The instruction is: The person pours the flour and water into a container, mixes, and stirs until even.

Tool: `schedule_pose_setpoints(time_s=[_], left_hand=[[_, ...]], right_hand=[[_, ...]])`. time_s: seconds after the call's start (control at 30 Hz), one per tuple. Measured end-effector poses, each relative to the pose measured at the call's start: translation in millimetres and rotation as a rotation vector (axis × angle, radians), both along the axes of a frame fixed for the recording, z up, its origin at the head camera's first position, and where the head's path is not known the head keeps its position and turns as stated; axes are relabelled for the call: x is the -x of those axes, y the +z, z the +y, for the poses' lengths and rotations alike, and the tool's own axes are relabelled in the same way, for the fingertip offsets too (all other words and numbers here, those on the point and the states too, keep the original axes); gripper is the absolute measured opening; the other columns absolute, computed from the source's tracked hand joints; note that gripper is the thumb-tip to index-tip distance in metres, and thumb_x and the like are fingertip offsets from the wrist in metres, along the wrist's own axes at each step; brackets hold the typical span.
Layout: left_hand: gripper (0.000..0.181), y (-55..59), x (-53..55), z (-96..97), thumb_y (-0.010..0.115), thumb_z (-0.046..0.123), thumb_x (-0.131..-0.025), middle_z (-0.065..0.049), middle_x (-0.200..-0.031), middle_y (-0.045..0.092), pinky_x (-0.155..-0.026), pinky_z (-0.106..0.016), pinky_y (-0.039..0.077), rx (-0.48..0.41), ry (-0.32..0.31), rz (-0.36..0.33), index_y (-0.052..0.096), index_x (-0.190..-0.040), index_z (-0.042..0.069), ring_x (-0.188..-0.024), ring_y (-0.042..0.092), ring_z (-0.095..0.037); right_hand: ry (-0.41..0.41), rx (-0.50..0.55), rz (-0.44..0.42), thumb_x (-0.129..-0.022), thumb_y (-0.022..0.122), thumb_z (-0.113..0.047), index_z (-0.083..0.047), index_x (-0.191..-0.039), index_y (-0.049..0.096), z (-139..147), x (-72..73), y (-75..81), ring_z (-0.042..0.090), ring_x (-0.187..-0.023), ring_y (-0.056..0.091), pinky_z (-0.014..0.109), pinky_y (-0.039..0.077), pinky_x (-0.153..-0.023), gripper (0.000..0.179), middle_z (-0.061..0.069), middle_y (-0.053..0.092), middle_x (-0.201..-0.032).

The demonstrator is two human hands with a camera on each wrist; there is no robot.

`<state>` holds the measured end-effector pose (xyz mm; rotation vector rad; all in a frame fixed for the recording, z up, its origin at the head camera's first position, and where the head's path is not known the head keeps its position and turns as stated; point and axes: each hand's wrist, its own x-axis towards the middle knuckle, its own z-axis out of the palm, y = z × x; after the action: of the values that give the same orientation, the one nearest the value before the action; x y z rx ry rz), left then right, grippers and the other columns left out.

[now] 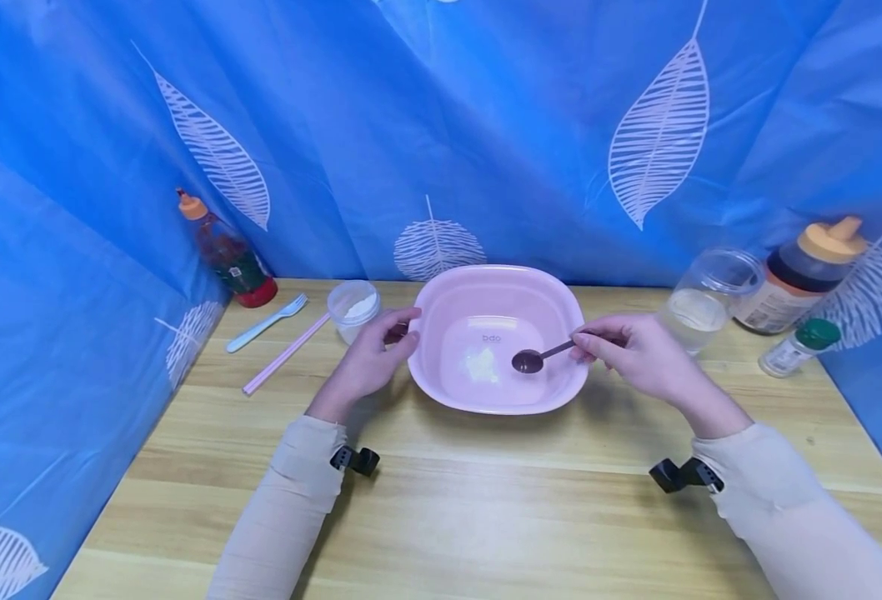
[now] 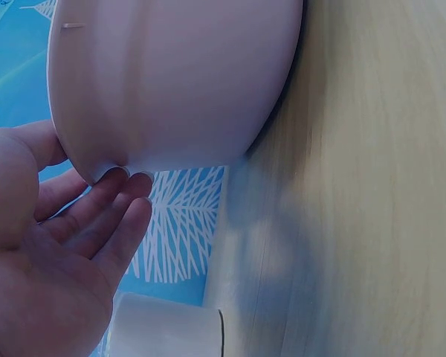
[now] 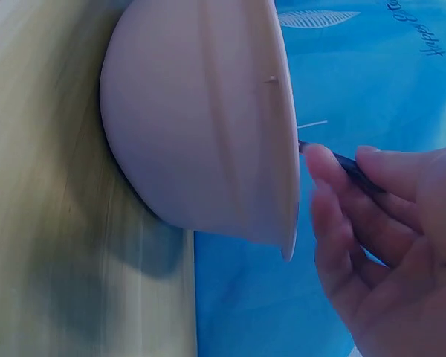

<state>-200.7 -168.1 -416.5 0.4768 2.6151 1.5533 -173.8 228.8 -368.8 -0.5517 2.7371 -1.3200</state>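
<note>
There are two hands (image 1: 369, 358) (image 1: 639, 354), one basin (image 1: 497, 408), one spoon (image 1: 527, 362), one fork (image 1: 267, 323), two cups (image 1: 353, 310) (image 1: 699, 310) and three bottles (image 1: 233, 257) (image 1: 794, 279) (image 1: 789, 352), the small green-capped one included. Of pink sticks (image 1: 286, 354) there are perhaps two; the view is unclear.

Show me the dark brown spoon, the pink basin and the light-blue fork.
Dark brown spoon (image 1: 527, 362): head view, on its bowl.
Pink basin (image 1: 478, 352): head view, on its bare floor.
Light-blue fork (image 1: 259, 330): head view, on its handle.
</note>
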Motion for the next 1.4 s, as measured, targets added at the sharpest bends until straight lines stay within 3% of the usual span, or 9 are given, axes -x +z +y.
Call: schedule_pose_setpoints(time_s=[0.13, 0.33, 0.5, 0.67, 0.9, 1.23, 1.4], left_hand=[[0.046, 0.9, 0.6, 0.2, 0.060, 0.013, -0.109, -0.022, -0.146, 0.062, -0.117, -0.055, 0.052, 0.003, -0.002, 0.003, 0.057, -0.153, 0.000, -0.131, 0.065, -0.040], [0.046, 2.5, 0.2, 0.7, 0.060, 0.013, -0.109, -0.023, -0.147, 0.062, -0.118, -0.055, 0.052, 0.003, -0.005, -0.004, 0.056, -0.153, -0.001, -0.132, 0.064, -0.040], [0.046, 2.5, 0.1, 0.8, 0.059, 0.013, -0.109, -0.022, -0.147, 0.062, -0.117, -0.055, 0.052, 0.010, -0.008, -0.006, 0.056, -0.153, 0.000, -0.131, 0.064, -0.040], [0.046, 3.6, 0.4, 0.8, 0.060, 0.013, -0.109, -0.022, -0.148, 0.061, -0.117, -0.055, 0.052, 0.000, -0.007, -0.017, 0.057, -0.153, 0.000, -0.131, 0.064, -0.040], [0.047, 2.5, 1.3, 1.1, 0.060, 0.013, -0.109, -0.021, -0.147, 0.062, -0.117, -0.055, 0.052, 0.004, -0.005, -0.023, 0.056, -0.153, 0.001, -0.131, 0.063, -0.039], [0.047, 1.8, 1.8, -0.1, 0.060, 0.012, -0.109, -0.023, -0.147, 0.062, -0.118, -0.055, 0.051, -0.003, -0.008, -0.016, 0.056, -0.154, -0.001, -0.132, 0.063, -0.039], [0.047, 1.5, 3.2, -0.9, 0.060, 0.012, -0.109, -0.023, -0.147, 0.062, -0.118, -0.055, 0.051, 0.000, -0.010, -0.015, 0.056, -0.153, -0.001, -0.132, 0.063, -0.040]], right_hand=[[-0.021, -0.106, 0.102, -0.102, 0.076, -0.018, -0.006, -0.112, 0.084, -2.9, 0.3, -0.4, 0.005, -0.080, 0.064, 0.016, 0.051, -0.070, 0.017, 0.006, 0.082, -0.095], [-0.010, -0.256, 0.251, -0.099, 0.079, -0.019, -0.013, -0.105, 0.085, -5.9, 2.8, -2.1, 0.014, -0.078, 0.056, 0.026, 0.045, -0.068, 0.011, -0.001, 0.074, -0.089], [0.007, -0.328, 0.311, -0.099, 0.078, -0.018, -0.013, -0.102, 0.083, -5.5, 3.3, -0.1, 0.019, -0.079, 0.056, 0.034, 0.042, -0.072, 0.008, -0.001, 0.072, -0.087], [0.058, -0.266, 0.325, -0.096, 0.081, -0.013, -0.016, -0.098, 0.084, -8.5, 4.1, -4.8, 0.018, -0.084, 0.062, 0.032, 0.049, -0.075, 0.005, -0.002, 0.076, -0.090], [0.120, -0.127, 0.246, -0.097, 0.081, -0.013, -0.016, -0.099, 0.086, -23.6, 7.2, -17.9, 0.011, -0.084, 0.058, 0.023, 0.049, -0.073, 0.006, -0.008, 0.076, -0.088], [0.190, -0.097, 0.241, -0.096, 0.082, -0.013, -0.017, -0.101, 0.088, -44.6, 16.0, -23.1, 0.013, -0.085, 0.056, 0.029, 0.048, -0.076, 0.009, -0.009, 0.074, -0.084], [0.162, -0.105, 0.248, -0.095, 0.082, -0.011, -0.013, -0.101, 0.088, -50.4, 18.2, -23.3, 0.014, -0.083, 0.054, 0.029, 0.046, -0.073, 0.008, -0.007, 0.072, -0.081]])
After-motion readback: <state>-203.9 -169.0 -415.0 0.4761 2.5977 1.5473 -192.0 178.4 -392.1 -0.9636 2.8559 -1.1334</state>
